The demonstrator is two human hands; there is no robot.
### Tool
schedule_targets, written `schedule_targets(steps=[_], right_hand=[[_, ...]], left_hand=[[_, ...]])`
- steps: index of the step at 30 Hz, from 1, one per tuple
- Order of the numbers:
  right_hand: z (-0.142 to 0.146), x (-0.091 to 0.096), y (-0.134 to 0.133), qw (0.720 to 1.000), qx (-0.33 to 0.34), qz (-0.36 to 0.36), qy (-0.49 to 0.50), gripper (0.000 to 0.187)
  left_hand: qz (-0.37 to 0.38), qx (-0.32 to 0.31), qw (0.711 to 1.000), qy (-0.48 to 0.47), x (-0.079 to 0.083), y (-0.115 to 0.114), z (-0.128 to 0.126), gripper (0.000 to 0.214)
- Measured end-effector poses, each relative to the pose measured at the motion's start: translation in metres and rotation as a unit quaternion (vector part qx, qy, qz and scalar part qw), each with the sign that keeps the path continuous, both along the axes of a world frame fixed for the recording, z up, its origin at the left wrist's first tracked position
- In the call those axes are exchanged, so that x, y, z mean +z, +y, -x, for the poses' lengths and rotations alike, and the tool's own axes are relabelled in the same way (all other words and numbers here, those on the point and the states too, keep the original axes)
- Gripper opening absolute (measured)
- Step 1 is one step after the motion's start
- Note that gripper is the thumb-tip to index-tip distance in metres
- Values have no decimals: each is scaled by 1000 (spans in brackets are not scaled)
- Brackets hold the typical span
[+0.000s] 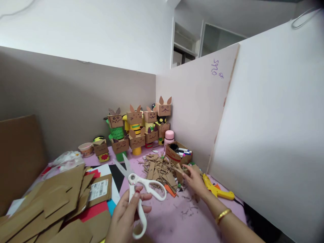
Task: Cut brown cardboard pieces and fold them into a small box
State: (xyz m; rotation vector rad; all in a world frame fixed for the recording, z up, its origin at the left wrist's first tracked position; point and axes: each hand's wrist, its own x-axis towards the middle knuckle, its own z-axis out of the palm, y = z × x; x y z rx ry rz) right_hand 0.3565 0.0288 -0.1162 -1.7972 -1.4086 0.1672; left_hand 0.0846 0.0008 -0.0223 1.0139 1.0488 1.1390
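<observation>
My left hand (126, 212) is closed round the white handles of a pair of scissors (136, 184), whose blades stand open and point up and to the left. My right hand (193, 180) reaches forward to the pile of cardboard scraps (160, 170) on the pink table (177, 212). Its fingers pinch a small brown cardboard piece (182, 172) at the pile's right edge. A gold bangle sits on that wrist.
Cardboard box-headed animal figures (138, 130) stand at the back corner. A small box of markers (178, 153) sits right of them. A yellow glue gun (216, 189) lies right of my right hand. Cut cardboard sheets (53, 199) and coloured paper cover the left. White partitions wall the right.
</observation>
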Motion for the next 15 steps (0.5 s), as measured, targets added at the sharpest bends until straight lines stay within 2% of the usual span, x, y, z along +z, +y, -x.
schedule_targets(steps=[4,9,12,15], right_hand=[[-2,-4,-3,1000,-12,-6,-2,32],[-1,-6,-8,999,-23,13,-37,21],[4,-5,-11,997,-38,33,-63,19],[13,-2,-14,997,-25,43,-64,20]], left_hand=[[2,-5,1000,6,2,-2,-1,48],[7,-2,1000,14,0,-2,-2,48],[11,0,1000,15,0,-2,-2,49],[9,7,1000,15,1,-2,-1,50]])
